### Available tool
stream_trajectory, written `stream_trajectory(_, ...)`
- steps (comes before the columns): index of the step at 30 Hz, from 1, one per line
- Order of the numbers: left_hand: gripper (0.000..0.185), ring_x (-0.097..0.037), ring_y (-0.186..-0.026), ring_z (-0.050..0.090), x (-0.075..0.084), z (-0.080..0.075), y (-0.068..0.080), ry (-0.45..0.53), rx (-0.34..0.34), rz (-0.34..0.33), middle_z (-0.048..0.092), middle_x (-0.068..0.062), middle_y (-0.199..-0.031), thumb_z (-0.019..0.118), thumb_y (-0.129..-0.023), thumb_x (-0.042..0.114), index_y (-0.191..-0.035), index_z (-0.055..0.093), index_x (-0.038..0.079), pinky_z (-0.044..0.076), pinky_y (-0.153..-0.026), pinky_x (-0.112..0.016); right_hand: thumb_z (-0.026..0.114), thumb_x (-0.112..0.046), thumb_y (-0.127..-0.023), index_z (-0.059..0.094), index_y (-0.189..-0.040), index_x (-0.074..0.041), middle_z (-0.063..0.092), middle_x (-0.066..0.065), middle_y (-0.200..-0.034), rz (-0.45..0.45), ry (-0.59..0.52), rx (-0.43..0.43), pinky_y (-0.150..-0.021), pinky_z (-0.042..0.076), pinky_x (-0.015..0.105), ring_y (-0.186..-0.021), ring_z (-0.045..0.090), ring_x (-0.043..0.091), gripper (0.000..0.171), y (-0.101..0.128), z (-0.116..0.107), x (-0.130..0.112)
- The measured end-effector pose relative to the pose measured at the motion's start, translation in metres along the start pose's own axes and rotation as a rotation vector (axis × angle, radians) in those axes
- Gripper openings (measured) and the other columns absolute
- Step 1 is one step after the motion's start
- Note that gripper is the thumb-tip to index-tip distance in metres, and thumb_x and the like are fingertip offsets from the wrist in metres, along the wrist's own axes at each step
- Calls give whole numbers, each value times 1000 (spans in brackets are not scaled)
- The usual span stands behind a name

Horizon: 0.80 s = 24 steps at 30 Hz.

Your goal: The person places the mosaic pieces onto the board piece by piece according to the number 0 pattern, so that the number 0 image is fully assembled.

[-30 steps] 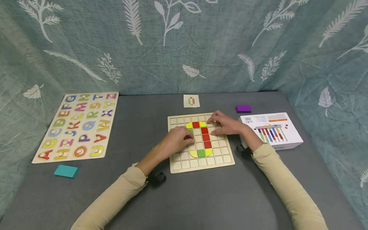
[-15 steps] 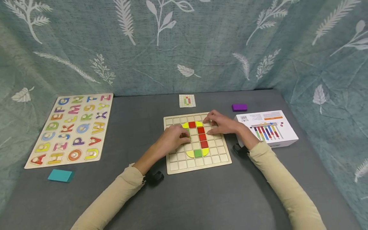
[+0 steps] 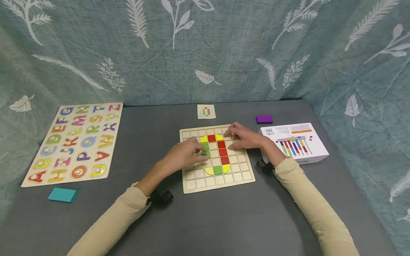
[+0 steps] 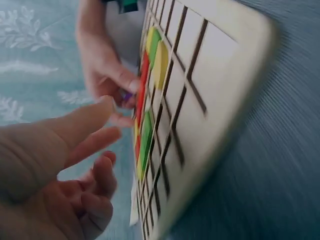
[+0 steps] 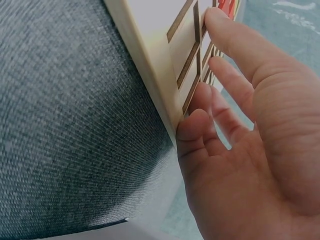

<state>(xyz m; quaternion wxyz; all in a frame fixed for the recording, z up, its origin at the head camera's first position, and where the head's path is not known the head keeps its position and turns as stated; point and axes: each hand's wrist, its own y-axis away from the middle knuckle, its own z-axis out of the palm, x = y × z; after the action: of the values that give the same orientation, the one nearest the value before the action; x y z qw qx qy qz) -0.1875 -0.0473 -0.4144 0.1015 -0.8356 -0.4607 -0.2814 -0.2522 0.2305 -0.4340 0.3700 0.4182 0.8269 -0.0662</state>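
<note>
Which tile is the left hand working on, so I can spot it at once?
Find the wooden grid board at the middle of the grey table. On it, coloured tiles form a loop; the left hand touches the green square tile on the loop's left side. Its neighbours opposite are red, and the corners are yellow.

Left hand [image 3: 184, 154] lower, green tiles [image 3: 205, 149] uncovered

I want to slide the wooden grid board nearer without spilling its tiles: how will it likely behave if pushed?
The grid board looks like a stiff, flat wooden slab, so it should slide whole across the grey cloth without bending. The right hand rests on its far edge, which probably steadies it. The coloured tiles sit in recessed squares, so they are unlikely to spill.
</note>
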Motion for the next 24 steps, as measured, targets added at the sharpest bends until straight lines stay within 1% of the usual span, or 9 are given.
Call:
stream_trajectory(2, 27, -15, -77, 54, -9, -7, 14, 21, 49, -7, 62, -6, -98, 70, -90, 28, -111, 73, 12, 41, -60, -26, 71, -20, -89, 56, -129, -6, 41, 12, -125, -4, -6, -3, -91, 41, 38, -102, 47, 24, 44, -1, 1, 0)
stream_trajectory(4, 28, -14, -76, 54, -21, -13, 30, 47, 105, -4, 63, -8, -100, 69, -91, 25, -114, 71, 9, 42, -61, -26, 71, -19, -89, 56, -129, -5, 40, 13, -125, -9, -10, -5, -92, 41, 39, -103, 47, 24, 44, -1, 1, 0)
stream_trajectory(5, 28, -13, -75, 54, -27, -15, 37, 63, 126, -14, 63, -8, -100, 68, -91, 23, -115, 70, 8, 42, -61, -27, 70, -18, -89, 56, -129, -5, 40, 13, -125, -9, -9, -6, -92, 41, 40, -104, 47, 24, 44, -2, 1, 0)
stream_trajectory(8, 30, -12, -76, 54, -44, -17, 54, 99, 167, -30, 63, -9, -103, 69, -90, 20, -118, 68, 7, 44, -64, -28, 71, -17, -89, 56, -129, -5, 39, 13, -125, -6, -10, -5, -94, 40, 41, -105, 47, 26, 44, -1, 1, -1)
stream_trajectory(11, 32, -12, -79, 55, -55, -15, 68, 132, 193, -46, 62, -9, -106, 70, -90, 19, -119, 66, 8, 45, -66, -28, 71, -18, -89, 56, -129, -5, 39, 14, -125, -8, -12, -1, -95, 40, 42, -105, 47, 26, 44, 0, 0, -1)
stream_trajectory(14, 33, -10, -79, 56, -62, -12, 78, 134, 210, -60, 62, -9, -106, 70, -89, 20, -120, 66, 8, 45, -67, -27, 71, -18, -89, 56, -128, -4, 40, 14, -125, -14, -8, 2, -94, 40, 42, -104, 47, 26, 44, 0, -1, -1)
stream_trajectory(17, 34, -9, -79, 57, -64, -10, 86, 136, 215, -74, 62, -8, -106, 71, -89, 21, -120, 66, 9, 45, -67, -26, 71, -18, -89, 57, -128, -5, 41, 14, -126, -11, -5, 1, -94, 40, 41, -104, 47, 26, 44, 0, 0, -2)
stream_trajectory(22, 34, -8, -78, 57, -65, -8, 91, 140, 207, -80, 61, -7, -110, 72, -88, 21, -120, 66, 11, 46, -68, -25, 71, -17, -89, 56, -128, -4, 40, 15, -126, -13, -9, -2, -94, 40, 41, -105, 48, 26, 44, 0, 0, -1)
stream_trajectory(24, 34, -7, -80, 57, -68, -8, 91, 161, 194, -82, 61, -7, -112, 72, -88, 22, -120, 66, 11, 47, -70, -25, 71, -16, -89, 56, -128, -3, 40, 15, -125, -15, -13, -1, -94, 40, 41, -105, 47, 27, 44, 0, 0, -2)
